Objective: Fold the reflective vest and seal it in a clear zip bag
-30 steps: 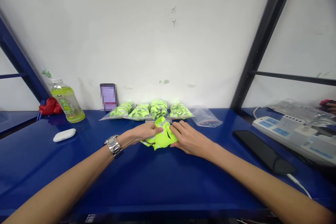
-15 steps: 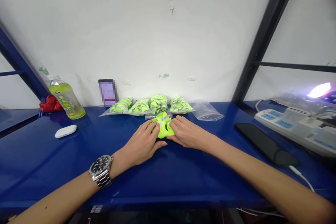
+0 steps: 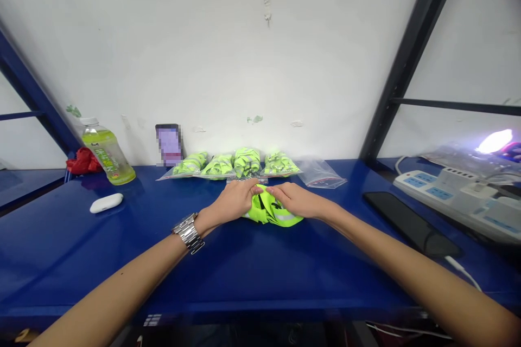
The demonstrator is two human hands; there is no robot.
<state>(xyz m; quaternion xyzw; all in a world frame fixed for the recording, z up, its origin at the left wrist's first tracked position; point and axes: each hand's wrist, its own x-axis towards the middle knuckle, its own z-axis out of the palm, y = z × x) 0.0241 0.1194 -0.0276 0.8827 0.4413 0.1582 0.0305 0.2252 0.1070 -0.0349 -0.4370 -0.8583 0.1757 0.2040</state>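
Note:
A small neon yellow-green vest with grey reflective strips [image 3: 272, 213] lies partly unfolded on the blue table [image 3: 252, 271]. My left hand [image 3: 233, 201], a metal watch on its wrist, pinches the vest's upper left edge. My right hand [image 3: 296, 200] grips the top edge just beside it, fingertips almost touching. Behind my hands, several clear bags holding folded neon vests [image 3: 236, 164] sit in a row against the white wall. An empty clear zip bag [image 3: 321, 174] lies to their right.
At the back left stand a green drink bottle [image 3: 106, 152], a phone [image 3: 169, 144] leaning on the wall and a red cloth [image 3: 83, 161]. A white case [image 3: 106, 203] lies left. A black phone on a cable [image 3: 411, 224] and a power strip [image 3: 456, 198] are right.
The vest was pressed into a tight bundle under both hands; now it is spread wider toward the right, and both hands pinch its top edge. My left wrist has turned.

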